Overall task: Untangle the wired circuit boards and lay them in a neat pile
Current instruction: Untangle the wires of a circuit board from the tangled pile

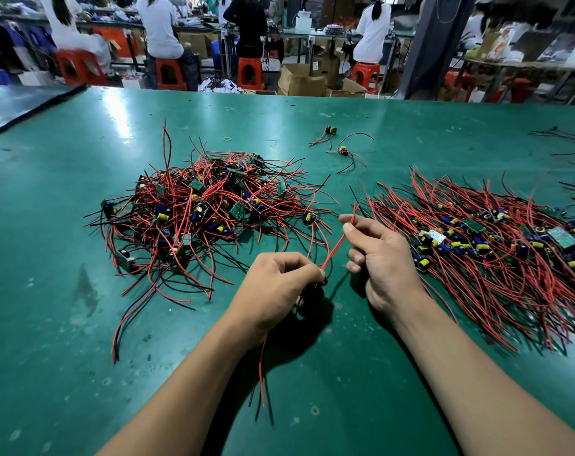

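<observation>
Head view: left hand (pixel 279 284) and right hand (pixel 381 258) each pinched one red wire (pixel 335 246), taut between them, likely straightening it. Tangled heap (pixel 197 209) lay left, neat pile (pixel 493 245) right, keeping sorted boards apart.

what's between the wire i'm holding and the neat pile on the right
Nothing visible does. The red wire runs from the left hand to the right hand, which sits at the near edge of the neat pile.

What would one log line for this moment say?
left hand: grips red wire | right hand: pinches same wire | tangled heap: left side | neat pile: right side
</observation>
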The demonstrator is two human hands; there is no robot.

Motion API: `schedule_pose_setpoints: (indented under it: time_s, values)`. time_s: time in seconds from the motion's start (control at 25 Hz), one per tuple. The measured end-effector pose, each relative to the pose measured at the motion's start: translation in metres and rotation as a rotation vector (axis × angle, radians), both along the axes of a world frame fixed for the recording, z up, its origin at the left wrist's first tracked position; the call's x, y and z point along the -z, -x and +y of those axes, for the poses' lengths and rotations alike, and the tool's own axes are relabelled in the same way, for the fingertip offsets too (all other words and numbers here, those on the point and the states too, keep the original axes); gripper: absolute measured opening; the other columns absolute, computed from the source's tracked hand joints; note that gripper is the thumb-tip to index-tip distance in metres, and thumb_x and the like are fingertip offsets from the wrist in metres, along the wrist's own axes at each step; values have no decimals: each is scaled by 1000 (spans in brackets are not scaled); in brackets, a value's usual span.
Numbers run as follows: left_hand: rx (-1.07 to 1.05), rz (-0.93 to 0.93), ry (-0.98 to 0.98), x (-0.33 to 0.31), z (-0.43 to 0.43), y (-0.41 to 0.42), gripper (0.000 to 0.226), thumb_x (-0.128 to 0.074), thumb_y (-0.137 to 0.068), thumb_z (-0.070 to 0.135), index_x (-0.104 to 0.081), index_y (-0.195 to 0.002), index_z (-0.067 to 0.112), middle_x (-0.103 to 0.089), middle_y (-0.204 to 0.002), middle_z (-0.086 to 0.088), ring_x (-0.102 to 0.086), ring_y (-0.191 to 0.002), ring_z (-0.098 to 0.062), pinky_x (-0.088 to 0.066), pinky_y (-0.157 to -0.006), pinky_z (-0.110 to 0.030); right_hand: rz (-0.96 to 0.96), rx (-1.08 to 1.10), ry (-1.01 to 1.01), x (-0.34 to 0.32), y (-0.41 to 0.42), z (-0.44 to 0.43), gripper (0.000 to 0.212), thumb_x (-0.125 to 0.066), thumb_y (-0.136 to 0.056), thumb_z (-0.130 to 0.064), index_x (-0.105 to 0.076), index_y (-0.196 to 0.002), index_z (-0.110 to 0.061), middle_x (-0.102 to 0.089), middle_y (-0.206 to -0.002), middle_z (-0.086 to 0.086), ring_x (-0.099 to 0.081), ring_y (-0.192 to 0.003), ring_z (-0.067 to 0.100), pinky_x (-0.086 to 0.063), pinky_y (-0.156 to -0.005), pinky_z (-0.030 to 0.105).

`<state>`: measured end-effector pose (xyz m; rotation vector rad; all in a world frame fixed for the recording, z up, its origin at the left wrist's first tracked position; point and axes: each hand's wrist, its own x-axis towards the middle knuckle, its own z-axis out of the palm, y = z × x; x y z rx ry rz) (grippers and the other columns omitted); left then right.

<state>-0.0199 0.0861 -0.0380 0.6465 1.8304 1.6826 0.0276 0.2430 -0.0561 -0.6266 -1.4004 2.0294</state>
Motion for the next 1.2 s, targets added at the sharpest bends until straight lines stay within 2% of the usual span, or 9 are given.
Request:
schedule_pose_setpoints:
  time_s: [0.16,0.32,0.48,0.96,1.08,1.2]
  values:
    - [3,12,12,0,0,-1,19,-66,-83,6,-70,-65,9,-60,-57,-2,-51,-58,-15,-41,-50,-18,-65,66,-86,0,-2,2,13,-64,-93,-3,-72,-95,-13,-57,-69,-3,-38,-42,5,-34,-37,19]
    - [2,-4,5,0,0,1,20,-66,-83,5,-70,-64,11,-60,-56,0,-50,-55,-13,-40,-49,-17,-42,88,-31,-4,-1,1,15,-61,-95,-2,-71,-90,-12,-54,-61,-3,-39,-40,6,-34,-38,19]
    - [4,-25,-13,1,0,1,24,-66,-83,5,-70,-62,13,-60,-56,-1,-51,-53,-11,-40,-48,-18,12,89,94,-10,-2,4,11,-62,-94,-4,-69,-88,-12,-67,-69,-9,-37,-39,5,-32,-37,17]
    - [18,-30,-6,2,-2,2,24,-65,-84,4,-70,-62,13,-61,-57,-1,-52,-50,-8,-40,-47,-16,48,137,89,-5,-3,9,16,-66,-90,1,-69,-89,-15,-63,-72,-6,-41,-42,4,-36,-40,17]
    - [-20,-91,-49,2,-3,3,18,-65,-84,3,-71,-68,8,-64,-61,-6,-55,-53,-12,-42,-50,-17,14,48,118,-5,-5,12,11,-72,-87,-7,-70,-93,-15,-62,-71,-7,-46,-46,4,-41,-42,17]
    - [-54,-154,-94,1,-2,4,13,-64,-86,2,-72,-75,2,-66,-66,-10,-58,-62,-19,-46,-60,-22,-62,-284,141,-5,-8,6,38,-78,-74,-20,-69,-109,-9,-62,-78,-2,-49,-52,5,-42,-43,17]
